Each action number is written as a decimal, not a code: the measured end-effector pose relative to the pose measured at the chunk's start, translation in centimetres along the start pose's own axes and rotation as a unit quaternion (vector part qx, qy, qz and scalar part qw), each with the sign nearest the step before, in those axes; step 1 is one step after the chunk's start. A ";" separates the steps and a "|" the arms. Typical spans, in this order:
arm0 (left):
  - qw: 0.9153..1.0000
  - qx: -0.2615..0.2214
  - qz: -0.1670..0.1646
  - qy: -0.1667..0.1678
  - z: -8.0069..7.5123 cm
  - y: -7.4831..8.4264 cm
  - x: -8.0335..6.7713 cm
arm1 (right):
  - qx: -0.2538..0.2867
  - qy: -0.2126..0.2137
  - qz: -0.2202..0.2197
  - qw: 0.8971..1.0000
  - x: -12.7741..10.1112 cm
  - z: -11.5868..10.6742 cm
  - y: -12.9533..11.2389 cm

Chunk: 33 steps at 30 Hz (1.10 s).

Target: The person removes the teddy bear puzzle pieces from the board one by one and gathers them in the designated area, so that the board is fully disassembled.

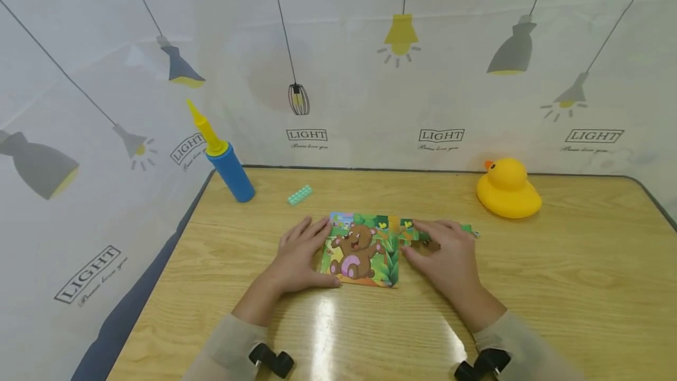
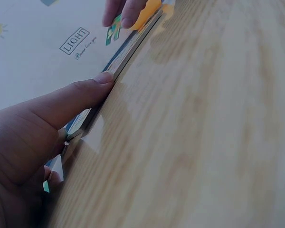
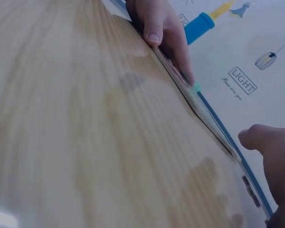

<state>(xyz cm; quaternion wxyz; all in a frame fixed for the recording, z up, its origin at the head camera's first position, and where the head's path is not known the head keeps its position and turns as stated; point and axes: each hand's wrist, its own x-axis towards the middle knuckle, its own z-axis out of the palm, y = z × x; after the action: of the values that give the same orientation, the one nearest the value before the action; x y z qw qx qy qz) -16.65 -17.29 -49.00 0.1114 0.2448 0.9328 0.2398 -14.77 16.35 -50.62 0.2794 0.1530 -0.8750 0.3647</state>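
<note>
A flat square picture puzzle (image 1: 359,251) of a brown bear among green leaves lies on the table. At its left edge is my left hand (image 1: 301,257), fingers at the far corner and thumb on the near corner. The left wrist view shows that straight thumb (image 2: 80,92) pressing along the board's edge. Just off the right edge, my right hand (image 1: 449,254) pinches a small green puzzle piece (image 1: 406,230) between thumb and fingers. The same piece (image 2: 113,31) appears raised at the fingertips in the left wrist view. Another green piece (image 1: 467,229) shows partly behind my right hand.
A yellow rubber duck (image 1: 509,190) sits at the back right. At the back left stands a blue and yellow hand pump (image 1: 230,169), with a small mint-green studded strip (image 1: 300,194) near it. A lamp-printed cloth (image 1: 359,75) hangs behind the wooden table (image 1: 582,287).
</note>
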 end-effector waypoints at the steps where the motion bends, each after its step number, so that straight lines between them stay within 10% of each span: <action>1: 1.000 -0.001 0.000 0.000 0.0 0.0 0.0 | -0.002 0.001 0.002 1.000 -0.1 -0.3 0.2; 33: 1.000 0.004 -0.001 0.000 0.0 -0.1 0.1 | -0.081 0.055 0.047 0.994 -2.7 -8.8 6.4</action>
<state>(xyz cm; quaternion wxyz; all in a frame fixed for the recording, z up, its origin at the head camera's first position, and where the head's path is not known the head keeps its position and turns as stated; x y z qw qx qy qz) -16.82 -17.34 -49.07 0.1104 0.2445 0.9340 0.2360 -12.26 27.27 -50.69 0.3211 0.0678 -0.8912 0.3132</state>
